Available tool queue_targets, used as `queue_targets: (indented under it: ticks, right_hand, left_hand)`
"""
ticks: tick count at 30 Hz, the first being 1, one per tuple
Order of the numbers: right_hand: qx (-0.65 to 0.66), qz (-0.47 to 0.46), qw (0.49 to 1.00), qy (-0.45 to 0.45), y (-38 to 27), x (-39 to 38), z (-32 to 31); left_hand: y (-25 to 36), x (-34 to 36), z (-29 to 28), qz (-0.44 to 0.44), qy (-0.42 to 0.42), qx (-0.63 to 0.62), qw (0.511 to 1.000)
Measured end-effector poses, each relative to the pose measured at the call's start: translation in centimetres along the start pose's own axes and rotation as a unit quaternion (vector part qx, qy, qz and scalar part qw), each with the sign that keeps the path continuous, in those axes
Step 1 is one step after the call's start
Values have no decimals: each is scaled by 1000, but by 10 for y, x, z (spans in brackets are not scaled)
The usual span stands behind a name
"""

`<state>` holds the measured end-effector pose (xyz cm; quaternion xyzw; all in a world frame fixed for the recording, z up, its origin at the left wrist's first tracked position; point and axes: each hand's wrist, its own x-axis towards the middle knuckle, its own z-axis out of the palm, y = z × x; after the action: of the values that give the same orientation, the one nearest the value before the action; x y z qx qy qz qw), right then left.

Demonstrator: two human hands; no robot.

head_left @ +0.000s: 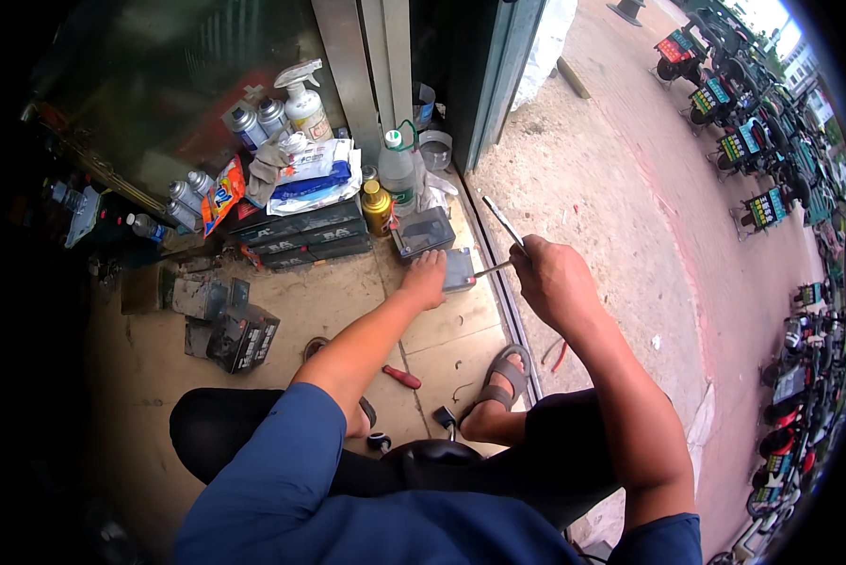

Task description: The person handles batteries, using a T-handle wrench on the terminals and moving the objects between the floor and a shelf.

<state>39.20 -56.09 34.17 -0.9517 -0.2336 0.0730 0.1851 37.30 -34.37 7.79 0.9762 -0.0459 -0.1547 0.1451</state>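
On the tiled floor by the door track sits a small grey battery [458, 270] with a reddish spot at its near right corner. My left hand [427, 279] grips its left side, fingers over the top. Closed in a fist, my right hand [552, 281] holds a slim metal rod tool [503, 220] that sticks out toward the upper left. A thin shaft [494, 269] runs from this hand to the battery's reddish corner; whether it is part of the same tool I cannot tell. A darker battery [423, 234] stands just beyond the grey one.
A red-handled screwdriver [401, 377] lies between my feet, and red-handled pliers [560, 356] lie outside the door track [498, 273]. Several loose batteries [242, 337] sit at left. Stacked boxes [300, 237] bear wipes and a spray bottle [305, 102]. Parked scooters [743, 141] line the pavement.
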Motion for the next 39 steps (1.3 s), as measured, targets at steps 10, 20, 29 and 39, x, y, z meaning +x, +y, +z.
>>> queue_targets:
  ticks: [10,20,29,39]
  right_hand:
    - [36,28,999,-6,10,16,-1]
    - [31,6,999,-6,13,14,9]
    - [55,-11,998,6,-2,-16,16]
    - [74,-15,997,13,11,-48,68]
  left_hand:
    - [-9,43,44,-4,64,69,996]
    - [-9,-13,59,-23,62,-9,998]
    - [3,-88,61,-28,-22,-66,997]
    - [9,-101,74,-54,-73,-33,995]
